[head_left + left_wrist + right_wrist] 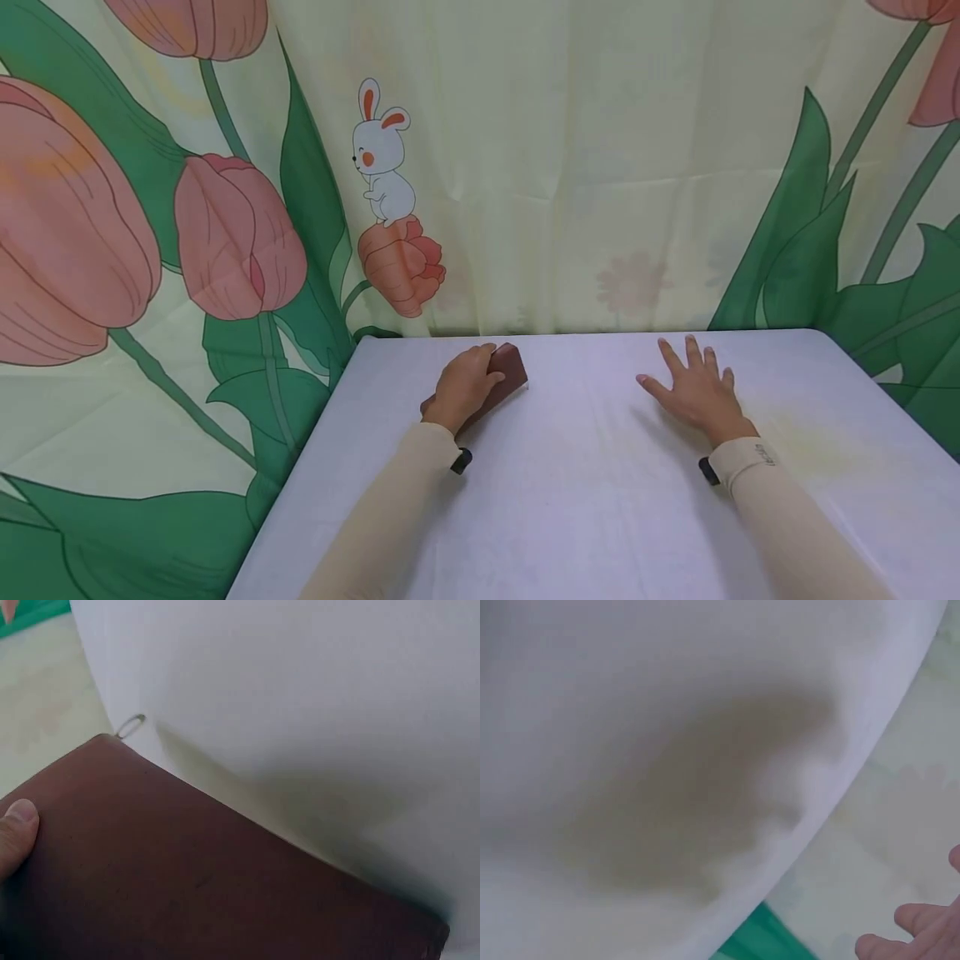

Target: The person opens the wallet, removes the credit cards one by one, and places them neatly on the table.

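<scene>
My left hand [462, 387] grips a flat brown leather-like case [512, 367] near the back left of the table. The case is tilted, with one broad side facing me. In the left wrist view the thumb [16, 832] presses on the smooth brown side of the case [187, 862], and a small metal loop [132, 726] sticks out at one corner. The other fingers are mostly hidden there. Off to the right, my right hand [701, 396] hovers with fingers spread and nothing in it. Part of that hand [922, 937] shows at the lower right of the right wrist view.
A white cloth covers the table [585, 500]. Right behind its back edge hangs a pale curtain [525, 167] printed with tulips and a white rabbit [386, 167]. Shadows of the right hand fall on the cloth. A faint yellowish patch [810, 446] marks the cloth at right.
</scene>
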A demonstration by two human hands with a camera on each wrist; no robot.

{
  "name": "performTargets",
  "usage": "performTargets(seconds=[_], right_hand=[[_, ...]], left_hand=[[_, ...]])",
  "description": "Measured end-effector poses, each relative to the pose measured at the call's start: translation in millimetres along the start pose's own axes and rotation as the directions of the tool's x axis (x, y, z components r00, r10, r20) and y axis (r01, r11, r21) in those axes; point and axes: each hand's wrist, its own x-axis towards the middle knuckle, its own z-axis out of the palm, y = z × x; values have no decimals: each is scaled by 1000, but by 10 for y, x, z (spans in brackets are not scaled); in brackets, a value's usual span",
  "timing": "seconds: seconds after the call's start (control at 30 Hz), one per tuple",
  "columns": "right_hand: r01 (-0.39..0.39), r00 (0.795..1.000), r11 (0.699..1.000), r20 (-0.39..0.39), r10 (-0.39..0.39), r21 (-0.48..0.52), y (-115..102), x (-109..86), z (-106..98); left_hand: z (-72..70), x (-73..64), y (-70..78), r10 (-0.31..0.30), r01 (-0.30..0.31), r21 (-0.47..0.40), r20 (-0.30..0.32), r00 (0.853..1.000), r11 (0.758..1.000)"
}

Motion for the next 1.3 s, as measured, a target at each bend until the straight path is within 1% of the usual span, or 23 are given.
performTargets(seconds=[0.13,0.2,0.23,0.3,0.37,0.43,0.53,0.6,0.7,0.83,0.9,0.97,1.07,1.17,1.3], right_hand=[[46,999,999,14,-46,2,-236,26,63],[81,997,997,5,-81,-3,-347,27,91],[102,995,995,-2,-102,-8,-398,24,105],[149,989,989,-15,-149,-16,-487,17,122],[201,979,980,-26,-201,-3,-558,8,142],[249,968,968,-28,-249,25,-618,-7,157],[305,952,949,-15,-305,82,-676,-24,183],[320,946,940,8,-323,114,-695,-34,202],[329,940,935,53,-338,129,-689,-41,239],[337,933,933,88,-349,129,-659,-48,273],[350,927,927,93,-363,133,-643,-50,285],[368,920,918,89,-383,148,-631,-53,294],[374,913,911,100,-395,176,-627,-65,296],[353,914,910,127,-385,215,-625,-78,295],[354,904,897,150,-401,264,-599,-95,305]], left_hand=[[63,-3,247,103,-103,50,11,995,993],[103,-21,358,159,-159,80,12,987,984],[125,-31,408,193,-193,98,10,981,976],[163,-54,499,262,-261,131,9,965,956],[204,-74,572,326,-324,165,19,945,932],[240,-89,628,383,-381,197,29,923,903],[273,-110,688,452,-448,225,36,891,865],[280,-123,716,490,-483,224,26,871,847],[262,-142,749,536,-526,194,-1,844,828],[233,-155,777,576,-567,129,-33,817,813],[226,-154,783,583,-578,92,-38,812,811],[220,-149,786,583,-580,67,-35,812,812],[219,-138,780,575,-574,40,-20,818,818],[220,-132,771,564,-564,21,-3,826,826],[216,-137,756,552,-552,-18,17,834,834]])
